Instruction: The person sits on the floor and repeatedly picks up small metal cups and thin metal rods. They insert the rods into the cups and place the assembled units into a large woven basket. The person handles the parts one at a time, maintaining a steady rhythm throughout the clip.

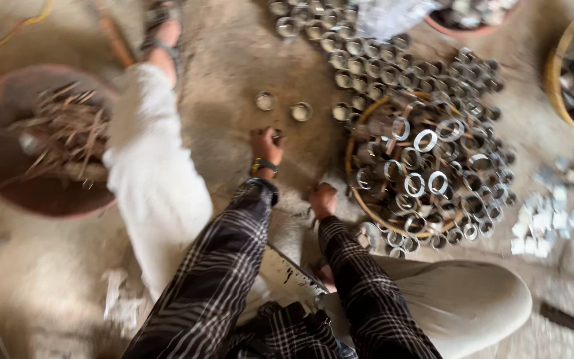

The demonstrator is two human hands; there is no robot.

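Observation:
The picture is blurred. My left hand (265,145), with a band on the wrist, reaches down to the dirt floor and pinches a small metal ring (278,137). Two more rings (265,101) (301,112) lie just beyond it. My right hand (323,199) is curled into a fist close to the floor, beside the rim of a round woven basket (365,207) heaped with several shiny metal rings (425,140). Whether the fist holds anything is hidden. Both arms wear dark checked sleeves.
Rows of metal rings (380,56) cover the floor behind the basket. A reddish bowl of dry sticks (8,193) stands at the left, past my white-clad leg (147,166) and sandalled foot (161,30). Another basket (556,73) and small white pieces (553,213) lie right. A flat metal blade (293,272) lies near my lap.

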